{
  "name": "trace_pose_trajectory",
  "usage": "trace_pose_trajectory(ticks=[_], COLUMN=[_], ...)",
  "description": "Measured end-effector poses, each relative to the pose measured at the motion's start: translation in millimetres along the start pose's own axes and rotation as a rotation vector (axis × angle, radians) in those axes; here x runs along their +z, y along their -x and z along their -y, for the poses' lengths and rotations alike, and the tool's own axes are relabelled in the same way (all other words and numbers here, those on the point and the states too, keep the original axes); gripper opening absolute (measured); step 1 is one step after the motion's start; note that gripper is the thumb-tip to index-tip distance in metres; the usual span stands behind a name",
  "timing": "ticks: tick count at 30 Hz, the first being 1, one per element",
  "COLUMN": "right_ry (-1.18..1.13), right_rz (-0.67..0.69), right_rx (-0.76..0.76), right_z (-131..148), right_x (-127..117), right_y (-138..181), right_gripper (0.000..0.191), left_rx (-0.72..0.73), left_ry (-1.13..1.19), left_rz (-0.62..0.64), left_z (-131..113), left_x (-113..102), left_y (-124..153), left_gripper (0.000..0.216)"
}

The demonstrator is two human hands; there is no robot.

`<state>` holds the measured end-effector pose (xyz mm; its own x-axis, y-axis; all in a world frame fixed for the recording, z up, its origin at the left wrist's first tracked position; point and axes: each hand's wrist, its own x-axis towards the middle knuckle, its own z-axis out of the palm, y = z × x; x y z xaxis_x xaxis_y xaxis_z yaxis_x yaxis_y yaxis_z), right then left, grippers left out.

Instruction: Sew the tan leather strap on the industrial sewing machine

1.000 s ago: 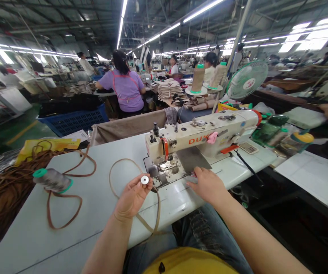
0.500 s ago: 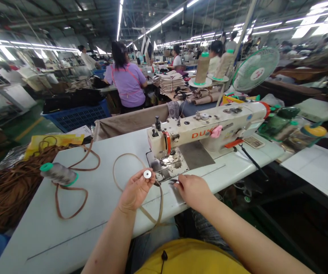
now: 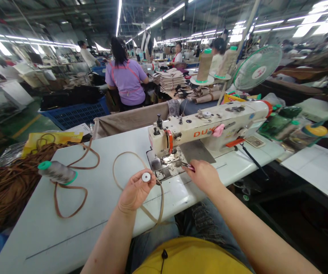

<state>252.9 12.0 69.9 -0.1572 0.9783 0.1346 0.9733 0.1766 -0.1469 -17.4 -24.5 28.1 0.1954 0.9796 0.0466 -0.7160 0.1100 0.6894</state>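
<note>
"While the left hand (image 3: 132, 192) has its grip drawn narrow, what sits in it?"

"One small metal disc (image 3: 146, 177), pinched at the fingertips, flat face toward the camera, near the needle end of the sewing machine (image 3: 206, 129)."

"And the right hand (image 3: 206, 177)?"

"Its grip is closed around a slim tool (image 3: 189, 166) whose tip reaches over the machine's metal plate (image 3: 167, 173). I can't tell whether they touch."

"What about the worktop (image 3: 95, 201)?"

"Pale and scuffed. A tan strip (image 3: 163, 198) loops around by the left hand; farther left, a grey thread cone (image 3: 58, 173) lies on its side by a brown strip (image 3: 67, 217), and a brown heap (image 3: 10, 182) of strips lies along the edge."

"The room?"

"Behind the machine, a green fan (image 3: 257, 68); beyond the worktop, a blue basket (image 3: 77, 118) and a person in purple (image 3: 128, 85), back turned, under long ceiling lights (image 3: 173, 12)."
</note>
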Motion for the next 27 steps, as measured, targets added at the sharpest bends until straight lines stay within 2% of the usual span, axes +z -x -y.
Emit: trace_pose_trajectory(ticks=[2, 5, 8, 11, 14, 17, 19, 23, 25, 27], right_ry=[-0.022, -0.074, -0.130, -0.162, -0.178, -0.195, -0.285, -0.469, -0.499, -0.488], right_rz=[-0.046, -0.048, -0.029, -0.016, -0.021, -0.041, -0.068, -0.022, 0.039, 0.087], right_rx=[-0.069, -0.190, -0.250, -0.227, -0.195, -0.157, -0.167, -0.345, -0.463, -0.563], right_z=[-10, -22, -33, -46, -55, -54, -46, -10, 12, 33], right_x=[-1, 7, 28, 48, 56, 53, 50, 44, 44, 46], right_y=[-16, -46, -73, -76, -47, 5, 41, 89, 95, 90], right_gripper=[0.036, 0.029, 0.048, 0.056, 0.060, 0.061, 0.059, 0.076, 0.077, 0.067], left_rx=[-0.009, -0.016, -0.011, 0.001, 0.003, -0.006, -0.015, -0.032, -0.029, -0.023], left_ry=[0.003, 0.001, -0.007, -0.004, -0.001, -0.010, -0.024, -0.062, -0.073, -0.077], left_rz=[0.014, 0.013, -0.005, -0.032, -0.041, -0.035, -0.022, 0.017, 0.014, -0.001], left_z=[0, 1, 0, 0, -1, -2, -2, -3, -3, -2], left_x=[-1, -2, -3, -2, -1, 2, 4, 5, 5, 4], left_y=[0, 0, 0, -1, -1, 0, 1, 3, 4, 4], left_gripper=[0.045, 0.044, 0.045, 0.045, 0.044, 0.044, 0.043, 0.038, 0.039, 0.041])
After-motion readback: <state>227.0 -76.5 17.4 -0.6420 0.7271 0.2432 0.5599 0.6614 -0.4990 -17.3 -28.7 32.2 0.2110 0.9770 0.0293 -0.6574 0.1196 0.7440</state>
